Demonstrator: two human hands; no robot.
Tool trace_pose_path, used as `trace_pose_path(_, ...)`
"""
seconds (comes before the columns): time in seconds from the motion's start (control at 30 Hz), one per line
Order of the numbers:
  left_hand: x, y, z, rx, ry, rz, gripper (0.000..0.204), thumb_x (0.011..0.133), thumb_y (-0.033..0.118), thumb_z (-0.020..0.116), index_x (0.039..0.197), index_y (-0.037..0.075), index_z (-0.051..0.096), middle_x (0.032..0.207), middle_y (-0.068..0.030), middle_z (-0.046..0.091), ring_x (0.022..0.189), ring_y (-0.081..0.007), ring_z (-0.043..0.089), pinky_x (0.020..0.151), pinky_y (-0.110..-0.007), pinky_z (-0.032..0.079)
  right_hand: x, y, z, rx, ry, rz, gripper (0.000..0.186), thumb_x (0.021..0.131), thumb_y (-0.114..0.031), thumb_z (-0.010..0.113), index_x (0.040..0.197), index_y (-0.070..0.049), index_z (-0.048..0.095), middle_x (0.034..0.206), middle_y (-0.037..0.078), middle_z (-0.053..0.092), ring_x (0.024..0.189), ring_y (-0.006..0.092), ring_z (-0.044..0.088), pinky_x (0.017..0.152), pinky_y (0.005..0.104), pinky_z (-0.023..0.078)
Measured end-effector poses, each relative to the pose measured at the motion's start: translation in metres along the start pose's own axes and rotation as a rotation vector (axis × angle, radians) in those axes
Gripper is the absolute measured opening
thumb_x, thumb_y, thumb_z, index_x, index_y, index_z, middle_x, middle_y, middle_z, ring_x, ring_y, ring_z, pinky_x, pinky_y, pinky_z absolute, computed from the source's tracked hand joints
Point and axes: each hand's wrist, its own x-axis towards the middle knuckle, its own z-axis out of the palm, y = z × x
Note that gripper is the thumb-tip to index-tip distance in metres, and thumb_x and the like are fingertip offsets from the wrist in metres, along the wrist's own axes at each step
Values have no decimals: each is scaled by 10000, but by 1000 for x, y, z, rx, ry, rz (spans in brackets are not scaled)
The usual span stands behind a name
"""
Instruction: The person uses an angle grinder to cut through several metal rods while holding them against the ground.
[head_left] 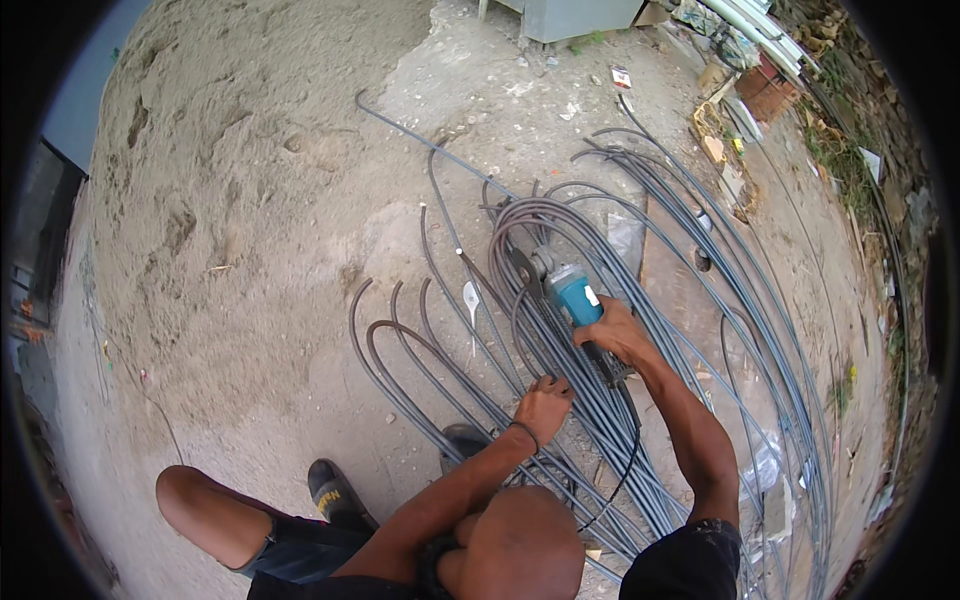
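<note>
My right hand (pixel 618 332) is wrapped round the body of a teal angle grinder (pixel 572 293). Its dark cutting disc (pixel 525 272) sits over the bundle of steel rebar (pixel 600 400), near the bent ends; I cannot tell whether it touches a bar. A black cord (pixel 633 440) runs from the grinder back toward me. My left hand (pixel 545 404) is closed on bars at the left side of the bundle, nearer to me than the disc. Its fingers curl down, so the exact bars under them are partly hidden.
More hooked bars (pixel 400 330) lie left, and long bars (pixel 740 260) curve along the right. A pale spoon-shaped piece (pixel 472 300) lies left of the disc. My shoe (pixel 335 490) stands nearby. Beyond are a sand heap (pixel 250 150), a grey box (pixel 575 18) and scattered debris.
</note>
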Motion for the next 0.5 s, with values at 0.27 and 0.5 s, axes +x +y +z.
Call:
trace_pose_path(0.27, -1, 0, 1, 5, 68, 21, 279, 775, 158, 720, 1037, 67, 700, 1056, -74, 608, 1021, -280, 594, 813, -377, 583, 6, 5, 5, 21, 5, -35, 672, 549, -238, 791, 1161, -1, 646, 977, 198, 697, 912, 333, 656, 841, 384, 488)
trace_pose_path(0.5, 0, 1, -5, 4, 52, 16, 262, 775, 134, 706, 1030, 76, 700, 1029, -62, 602, 995, -269, 592, 803, -368, 574, 3, 4, 4, 6, 3, -28, 682, 546, -240, 790, 1165, 4, 641, 967, 203, 695, 899, 343, 655, 836, 385, 490)
